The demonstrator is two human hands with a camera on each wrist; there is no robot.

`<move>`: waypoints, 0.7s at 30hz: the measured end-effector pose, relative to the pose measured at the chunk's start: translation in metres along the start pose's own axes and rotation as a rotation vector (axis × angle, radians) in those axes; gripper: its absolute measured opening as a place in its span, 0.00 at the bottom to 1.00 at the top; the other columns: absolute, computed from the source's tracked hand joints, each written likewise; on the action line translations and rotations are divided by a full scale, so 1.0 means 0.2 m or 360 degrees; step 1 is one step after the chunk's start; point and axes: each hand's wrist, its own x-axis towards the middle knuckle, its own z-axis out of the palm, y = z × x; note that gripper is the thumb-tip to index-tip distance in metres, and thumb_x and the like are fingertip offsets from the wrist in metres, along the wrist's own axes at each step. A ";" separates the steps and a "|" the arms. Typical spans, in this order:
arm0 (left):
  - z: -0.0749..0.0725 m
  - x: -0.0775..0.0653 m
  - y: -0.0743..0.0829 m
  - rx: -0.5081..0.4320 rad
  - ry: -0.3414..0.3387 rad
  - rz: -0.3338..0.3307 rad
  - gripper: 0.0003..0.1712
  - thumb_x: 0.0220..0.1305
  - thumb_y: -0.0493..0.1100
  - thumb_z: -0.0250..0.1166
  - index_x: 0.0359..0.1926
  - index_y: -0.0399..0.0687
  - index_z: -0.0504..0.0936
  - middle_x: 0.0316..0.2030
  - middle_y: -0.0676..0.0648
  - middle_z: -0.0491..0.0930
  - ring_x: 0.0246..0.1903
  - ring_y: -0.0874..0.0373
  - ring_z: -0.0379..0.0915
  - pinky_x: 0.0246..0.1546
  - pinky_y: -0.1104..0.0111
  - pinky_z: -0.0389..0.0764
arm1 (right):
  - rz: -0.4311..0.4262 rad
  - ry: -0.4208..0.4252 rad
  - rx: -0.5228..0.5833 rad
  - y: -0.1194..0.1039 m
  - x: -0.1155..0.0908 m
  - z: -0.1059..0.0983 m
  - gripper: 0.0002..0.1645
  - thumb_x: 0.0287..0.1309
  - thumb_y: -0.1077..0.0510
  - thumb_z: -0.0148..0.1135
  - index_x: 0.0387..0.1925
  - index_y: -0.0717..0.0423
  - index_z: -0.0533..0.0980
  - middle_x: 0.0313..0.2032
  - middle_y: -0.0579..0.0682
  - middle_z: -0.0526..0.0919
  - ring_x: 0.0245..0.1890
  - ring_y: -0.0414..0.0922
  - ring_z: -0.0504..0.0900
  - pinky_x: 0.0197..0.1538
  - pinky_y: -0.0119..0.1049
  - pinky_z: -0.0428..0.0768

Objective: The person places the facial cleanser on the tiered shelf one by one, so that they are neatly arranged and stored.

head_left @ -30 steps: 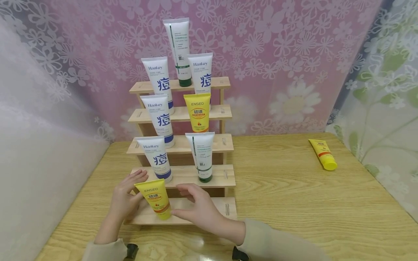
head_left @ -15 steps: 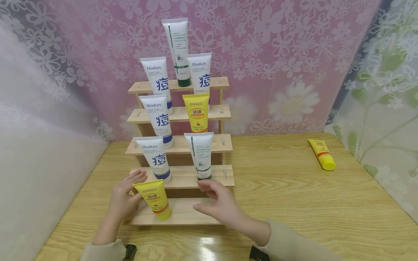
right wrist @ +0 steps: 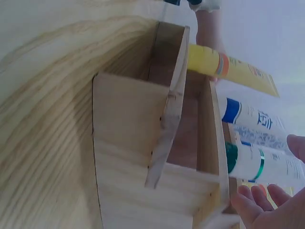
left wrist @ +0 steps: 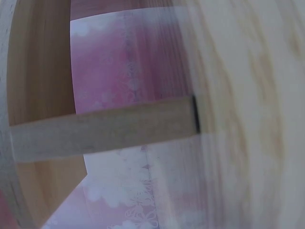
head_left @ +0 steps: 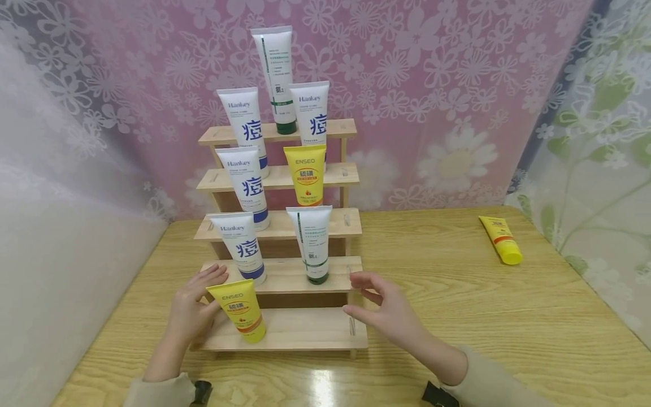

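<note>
A yellow ENSEO squeeze tube [head_left: 241, 314] stands on its cap at the left of the lowest step of the wooden rack [head_left: 305, 330]. My left hand [head_left: 195, 302] is beside it, at the rack's left side; its fingers lie near the second step, the thumb partly behind the tube. Beyond the rack's right end, my right hand [head_left: 391, 314] hangs with fingers loosely bent and holds nothing. In the right wrist view, its fingers [right wrist: 259, 198] appear near the white tube with a green cap [right wrist: 252, 160]. The left wrist view shows only wood and cloth, no hand.
Higher steps bear white Hankey tubes [head_left: 243, 249], a white green-capped tube [head_left: 312, 243] and another yellow tube [head_left: 307, 175]; a tall green-capped tube [head_left: 277, 79] tops the rack. One more yellow tube [head_left: 500, 240] lies on the wooden table [head_left: 427, 254] at right. Flowered cloth [head_left: 432, 113] hangs behind.
My right hand has moved away from the front yellow tube, rightward past the rack's right end. The left hand and the tubes stay in place.
</note>
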 end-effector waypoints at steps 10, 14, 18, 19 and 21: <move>0.00 0.00 0.01 -0.0021 -0.0013 -0.0020 0.25 0.51 0.53 0.65 0.39 0.34 0.80 0.44 0.40 0.77 0.50 0.52 0.70 0.60 0.69 0.58 | 0.0048 0.0166 -0.0189 0.02 -0.03 -0.21 0.27 0.48 0.60 0.65 0.49 0.66 0.68 0.49 0.57 0.73 0.50 0.50 0.71 0.54 0.37 0.71; 0.00 0.00 0.01 -0.0019 -0.0011 -0.0020 0.26 0.51 0.54 0.64 0.39 0.34 0.80 0.44 0.40 0.77 0.51 0.53 0.69 0.60 0.69 0.59 | 0.0075 0.0249 -0.0307 0.06 -0.02 -0.29 0.27 0.50 0.59 0.64 0.50 0.66 0.67 0.48 0.58 0.72 0.50 0.51 0.71 0.53 0.40 0.71; 0.00 0.00 0.01 -0.0015 -0.0008 -0.0018 0.27 0.52 0.56 0.62 0.39 0.34 0.80 0.44 0.40 0.78 0.50 0.53 0.70 0.59 0.66 0.60 | 0.0129 0.0337 -0.0402 0.13 0.01 -0.39 0.28 0.51 0.57 0.63 0.51 0.67 0.66 0.49 0.60 0.72 0.49 0.52 0.70 0.52 0.44 0.71; 0.00 0.01 0.01 -0.0016 -0.0007 -0.0016 0.28 0.52 0.57 0.62 0.39 0.34 0.80 0.44 0.40 0.78 0.50 0.53 0.70 0.59 0.65 0.61 | 0.0150 0.0355 -0.0416 0.15 0.02 -0.41 0.29 0.52 0.56 0.62 0.51 0.67 0.66 0.49 0.60 0.71 0.50 0.52 0.70 0.52 0.45 0.71; 0.00 0.01 0.01 -0.0015 -0.0007 -0.0013 0.28 0.52 0.58 0.61 0.39 0.34 0.80 0.44 0.40 0.78 0.50 0.52 0.70 0.59 0.66 0.60 | 0.0195 0.0394 -0.0452 0.19 0.03 -0.46 0.30 0.53 0.53 0.61 0.52 0.68 0.65 0.49 0.61 0.71 0.50 0.53 0.69 0.53 0.47 0.70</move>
